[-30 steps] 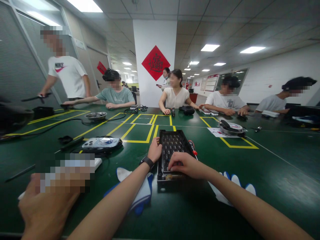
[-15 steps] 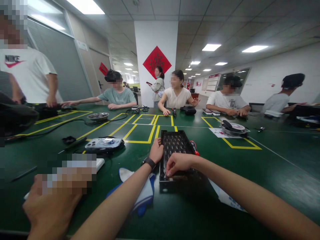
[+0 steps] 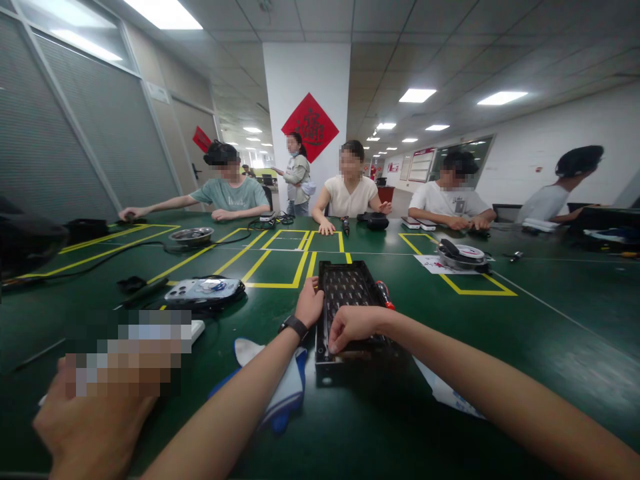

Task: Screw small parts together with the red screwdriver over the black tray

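Observation:
A black rectangular tray with rows of small metal pins lies lengthwise in front of me on the green table. My left hand, with a dark band at the wrist, grips the tray's left wall. Over the tray's near-left corner, my right hand is closed in a pinch; whatever sits between its fingertips is hidden. Against the tray's right side rests a red-and-black handled tool, partly covered. A white-and-blue glove lies under my left forearm, and a white printed piece shows beyond my right forearm.
At the lower left, another person's hand holds a blurred-out device. A phone lies on dark cables behind it. Metal bowls stand farther off among yellow tape outlines. Several people sit across the table; one stands behind.
The view has shifted slightly right. The standing person at the far left is out of view, and the person by the pillar has moved left. My hands keep their places on the tray.

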A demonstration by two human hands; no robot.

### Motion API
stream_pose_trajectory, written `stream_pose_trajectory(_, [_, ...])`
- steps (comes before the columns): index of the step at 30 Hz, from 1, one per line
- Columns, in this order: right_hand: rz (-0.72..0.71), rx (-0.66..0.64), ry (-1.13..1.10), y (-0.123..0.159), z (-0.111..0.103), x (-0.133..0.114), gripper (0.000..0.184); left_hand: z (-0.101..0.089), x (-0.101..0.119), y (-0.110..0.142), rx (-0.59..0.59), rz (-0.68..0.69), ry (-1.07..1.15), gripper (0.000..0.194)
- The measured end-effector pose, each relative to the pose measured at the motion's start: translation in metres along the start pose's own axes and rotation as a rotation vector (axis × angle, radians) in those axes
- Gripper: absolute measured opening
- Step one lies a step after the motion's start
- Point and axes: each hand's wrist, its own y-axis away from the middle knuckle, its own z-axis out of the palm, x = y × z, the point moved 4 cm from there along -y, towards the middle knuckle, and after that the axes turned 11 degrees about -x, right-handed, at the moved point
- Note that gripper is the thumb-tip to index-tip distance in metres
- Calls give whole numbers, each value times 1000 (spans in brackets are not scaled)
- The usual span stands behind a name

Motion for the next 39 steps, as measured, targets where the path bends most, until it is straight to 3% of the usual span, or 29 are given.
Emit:
stream_pose_trajectory(18, [2, 19, -101, -4, -2, 6, 25, 0, 2, 1, 10, -1, 6, 35])
stream_pose_trajectory(28, [102, 10, 13, -2, 0, -2, 21, 0, -1, 0, -4, 16, 3, 33])
stream_pose_trajectory(39, [99, -7, 48, -8, 1, -1, 21, 0, -4, -1, -9, 38, 20, 33])
